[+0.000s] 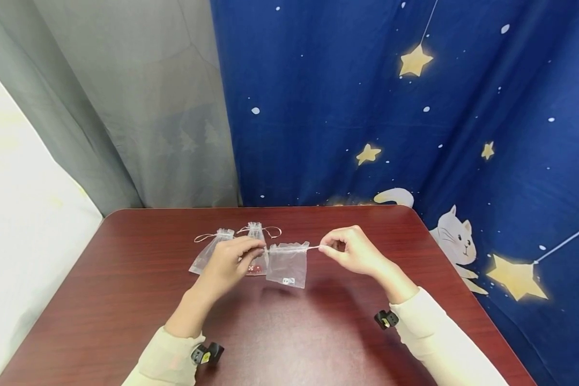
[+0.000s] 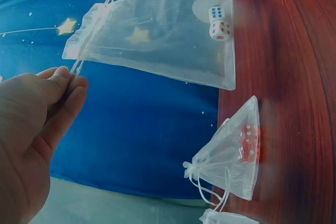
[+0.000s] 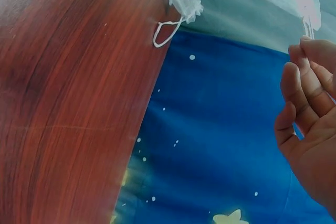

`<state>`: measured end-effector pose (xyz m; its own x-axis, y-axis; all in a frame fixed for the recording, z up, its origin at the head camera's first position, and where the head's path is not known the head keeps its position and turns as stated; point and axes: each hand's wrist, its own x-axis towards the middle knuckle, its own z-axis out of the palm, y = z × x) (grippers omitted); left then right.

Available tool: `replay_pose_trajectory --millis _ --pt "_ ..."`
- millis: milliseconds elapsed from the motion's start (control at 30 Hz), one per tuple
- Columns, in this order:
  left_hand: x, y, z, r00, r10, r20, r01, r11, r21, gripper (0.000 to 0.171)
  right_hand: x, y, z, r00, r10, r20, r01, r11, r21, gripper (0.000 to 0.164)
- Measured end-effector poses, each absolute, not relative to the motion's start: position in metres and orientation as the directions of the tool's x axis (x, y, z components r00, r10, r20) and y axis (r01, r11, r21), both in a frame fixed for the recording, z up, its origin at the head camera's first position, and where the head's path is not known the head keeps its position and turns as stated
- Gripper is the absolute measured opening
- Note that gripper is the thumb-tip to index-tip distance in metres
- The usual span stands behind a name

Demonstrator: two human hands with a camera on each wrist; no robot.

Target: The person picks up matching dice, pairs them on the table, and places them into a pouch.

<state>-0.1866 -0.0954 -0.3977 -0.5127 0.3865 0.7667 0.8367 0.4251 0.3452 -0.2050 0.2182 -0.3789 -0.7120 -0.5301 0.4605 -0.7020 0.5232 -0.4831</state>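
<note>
A sheer white drawstring bag (image 1: 287, 265) hangs above the table between both hands. Two white dice (image 2: 219, 23) lie together at its bottom edge. My left hand (image 1: 231, 262) pinches the cord (image 2: 77, 64) on one side of the bag's mouth. On the other side, my right hand (image 1: 354, 251) pinches the opposite cord (image 3: 308, 27) between thumb and fingertips. The cord runs taut, and the mouth is only lightly gathered. Behind the left hand stands a second sheer bag (image 2: 223, 156), its neck drawn tight, with red dice (image 2: 249, 142) inside.
A third drawn sheer bag (image 1: 207, 252) is on the far left of the reddish-brown table (image 1: 140, 289), a cord loop trailing from its neck. Beyond the table's back edge hang a blue starry curtain (image 1: 309, 107) and a grey curtain (image 1: 173, 107).
</note>
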Motion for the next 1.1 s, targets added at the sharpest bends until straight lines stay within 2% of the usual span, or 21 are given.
replay_pose_trajectory --millis 333,767,933,1100 --pt "-0.188 -0.097 -0.404 -0.545 0.364 0.755 0.804 0.482 0.348 0.023 -0.206 0.233 -0.385 -0.718 -0.492 0.492 -0.694 0.561 -0.451 0.012" --pt "-0.191 -0.094 -0.414 -0.558 0.33 0.761 0.788 0.498 0.362 0.021 -0.211 0.24 -0.397 -0.73 -0.475 0.491 -0.68 0.575 -0.455 0.014" --pt "-0.195 -0.089 -0.42 -0.575 0.358 0.735 0.784 0.497 0.371 0.017 -0.216 0.243 -0.403 -0.766 -0.47 0.438 -0.642 0.596 -0.483 0.014" --pt "-0.196 -0.083 -0.422 -0.632 0.367 0.683 0.753 0.5 0.427 0.014 -0.222 0.247 -0.403 -0.806 -0.451 0.384 -0.591 0.645 -0.485 0.016"
